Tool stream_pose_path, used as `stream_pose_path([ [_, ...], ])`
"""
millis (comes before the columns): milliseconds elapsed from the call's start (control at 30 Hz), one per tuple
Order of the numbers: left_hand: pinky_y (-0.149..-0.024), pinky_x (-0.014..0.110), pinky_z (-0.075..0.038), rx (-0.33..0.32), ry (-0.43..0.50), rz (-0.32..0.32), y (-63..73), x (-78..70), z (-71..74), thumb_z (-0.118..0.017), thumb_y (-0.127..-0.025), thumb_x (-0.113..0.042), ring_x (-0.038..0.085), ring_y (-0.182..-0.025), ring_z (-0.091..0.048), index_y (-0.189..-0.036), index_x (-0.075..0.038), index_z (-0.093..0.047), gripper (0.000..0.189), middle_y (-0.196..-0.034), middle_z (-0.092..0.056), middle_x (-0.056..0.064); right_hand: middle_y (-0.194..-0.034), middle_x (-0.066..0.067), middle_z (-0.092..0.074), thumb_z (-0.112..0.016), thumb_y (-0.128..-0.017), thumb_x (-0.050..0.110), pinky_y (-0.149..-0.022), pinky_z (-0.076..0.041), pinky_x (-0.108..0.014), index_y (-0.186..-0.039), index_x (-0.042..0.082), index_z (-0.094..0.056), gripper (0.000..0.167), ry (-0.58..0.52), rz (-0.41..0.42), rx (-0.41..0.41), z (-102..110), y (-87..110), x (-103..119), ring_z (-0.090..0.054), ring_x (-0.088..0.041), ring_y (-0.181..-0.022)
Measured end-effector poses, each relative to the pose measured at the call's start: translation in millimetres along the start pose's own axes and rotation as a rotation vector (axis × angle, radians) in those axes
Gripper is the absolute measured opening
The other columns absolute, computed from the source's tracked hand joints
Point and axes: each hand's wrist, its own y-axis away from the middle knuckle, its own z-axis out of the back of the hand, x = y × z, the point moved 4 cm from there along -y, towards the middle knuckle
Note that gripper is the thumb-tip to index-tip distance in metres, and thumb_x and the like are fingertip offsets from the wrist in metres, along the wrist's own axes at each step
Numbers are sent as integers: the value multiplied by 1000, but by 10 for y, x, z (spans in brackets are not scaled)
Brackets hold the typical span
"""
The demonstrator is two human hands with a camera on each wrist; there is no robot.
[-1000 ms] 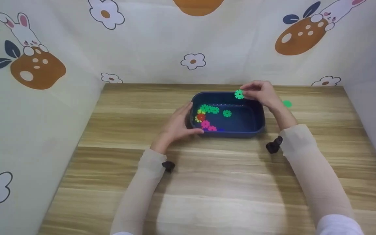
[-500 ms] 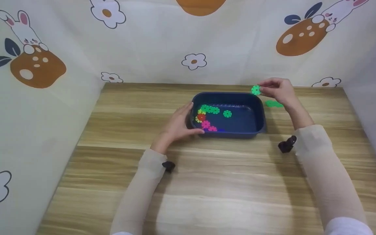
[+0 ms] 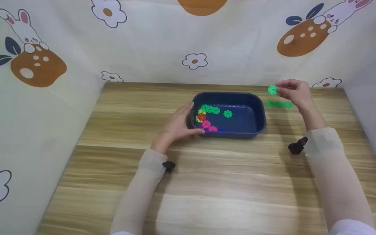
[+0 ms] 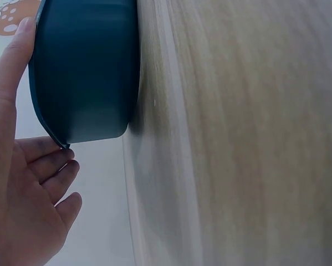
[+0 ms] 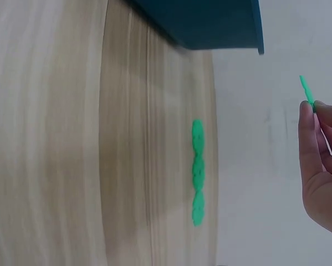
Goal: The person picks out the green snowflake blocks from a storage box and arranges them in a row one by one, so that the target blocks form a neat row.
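In the head view, my left hand grips the left end of a dark blue plastic bin, with the thumb along the front rim and the fingers at the back left corner. My right hand pinches a green notched disc between thumb and fingertips, held above the table to the right of the bin. Below it, a row of three green discs lies on the table, also plain in the right wrist view. Inside the bin are several green discs, a red disc, pink discs and yellow ones.
The wooden table meets a pale cloth backdrop printed with rabbits and flowers just behind the bin. Side walls rise at left and right. A small black wrist camera sticks out from the right sleeve.
My right hand has moved right, carrying the green disc from over the bin to above the green row on the table. The left hand and the bin have stayed put.
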Motion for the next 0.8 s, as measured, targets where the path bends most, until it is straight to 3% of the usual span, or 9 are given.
stream_pose_path([
  [300, -126, 49, -22, -1, 5, 11, 0, 16, -19, -79, -74, -63, 27, -155, -19, -161, -19, -18, 115, -168, -19, 6, -88, 11, -69, -67, -93, 7, -77, -59, -14, -114, 0, -69, 21, 99, -48, -63, 229, 55, -111, -69, 0, -80],
  [633, -127, 48, -20, -5, -12, -1, 9, 16, -21, -77, -74, -65, 29, -155, -20, -161, -19, -18, 115, -169, -17, 2, -82, 6, -71, -65, -92, -3, -73, -61, -18, -104, 2, -73, 15, -51, -96, -115, 365, 125, -175, -71, -3, -74],
  [800, -126, 49, -21, 3, -6, 4, 16, 12, -21, -77, -75, -64, 28, -155, -19, -161, -19, -17, 114, -169, -17, 3, -78, 7, -70, -64, -91, -5, -72, -61, -18, -90, 14, -75, 22, -54, -128, -160, 428, 151, -213, -69, -3, -73],
])
